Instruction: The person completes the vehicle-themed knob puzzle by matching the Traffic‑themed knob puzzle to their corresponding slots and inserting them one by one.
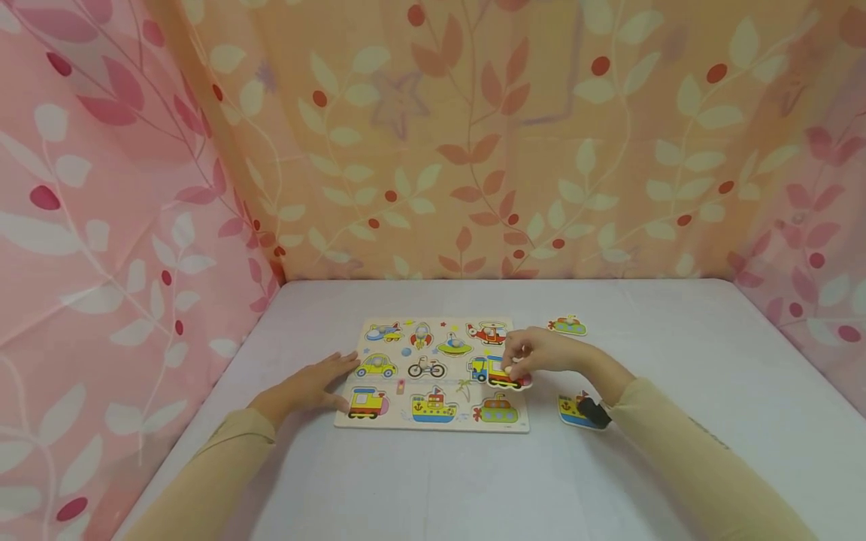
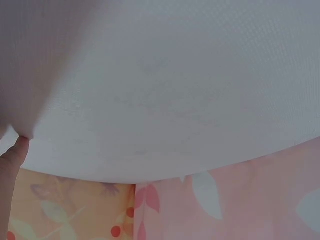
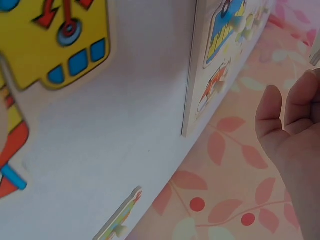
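A flat wooden vehicle puzzle board [image 1: 521, 421] lies on the table. Over its right side, my right hand [image 1: 541, 349] pinches a train puzzle piece [image 1: 497, 373] by its knob. The left hand [image 1: 307, 383] rests at the board's left edge with its fingers extended; only a fingertip [image 2: 20, 149] shows in the left wrist view. A printed train [image 1: 365, 403] fills the board's front left corner, beside a ship picture [image 1: 433, 406] and a submarine picture [image 1: 497, 410]. Knobbed pieces, among them a car [image 1: 376, 366] and a bicycle [image 1: 427, 367], sit on the board.
Right of the board lie a loose submarine piece [image 1: 570, 326] at the back and a ship piece [image 1: 571, 409] nearer the front. Something dark [image 1: 595, 412] by the right wrist covers part of the ship. A patterned curtain [image 1: 473, 150] stands behind the white-covered table [image 1: 379, 488].
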Demonstrator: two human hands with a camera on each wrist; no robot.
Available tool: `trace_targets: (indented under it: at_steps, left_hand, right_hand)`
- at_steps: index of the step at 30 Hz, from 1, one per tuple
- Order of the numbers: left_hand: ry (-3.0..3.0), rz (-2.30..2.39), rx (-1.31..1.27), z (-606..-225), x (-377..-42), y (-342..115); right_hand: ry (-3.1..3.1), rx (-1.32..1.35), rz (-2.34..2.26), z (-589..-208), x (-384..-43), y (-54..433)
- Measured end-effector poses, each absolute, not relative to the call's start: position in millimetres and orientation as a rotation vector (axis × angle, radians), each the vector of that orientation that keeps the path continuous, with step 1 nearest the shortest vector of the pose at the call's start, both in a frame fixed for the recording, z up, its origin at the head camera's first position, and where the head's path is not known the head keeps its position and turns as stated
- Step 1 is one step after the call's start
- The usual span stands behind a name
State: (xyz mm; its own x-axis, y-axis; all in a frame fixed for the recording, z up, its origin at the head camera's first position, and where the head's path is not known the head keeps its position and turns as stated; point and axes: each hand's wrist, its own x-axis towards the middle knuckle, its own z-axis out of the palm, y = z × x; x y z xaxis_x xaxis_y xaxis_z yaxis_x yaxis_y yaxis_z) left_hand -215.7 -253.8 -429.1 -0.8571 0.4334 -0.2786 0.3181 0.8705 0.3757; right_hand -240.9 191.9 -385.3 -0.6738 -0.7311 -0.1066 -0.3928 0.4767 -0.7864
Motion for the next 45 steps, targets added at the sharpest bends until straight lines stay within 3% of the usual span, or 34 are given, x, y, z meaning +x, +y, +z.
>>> trace_targets:
  at_steps: [8, 28, 45]
  left_hand:
    - [2.687, 0.431, 0.548, -430, -218, -255]
    - [2.685, 0.424, 0.512, -427, -216, -251]
    - [2.671, 0.429, 0.54, -427, -218, -254]
  right_hand:
    - [2.277, -1.016, -1.094, -388, -242, 179]
    - [2.336, -0.801, -1.005, -399, -241, 135]
    - [2.342, -0.861, -0.968, -405, -234, 90]
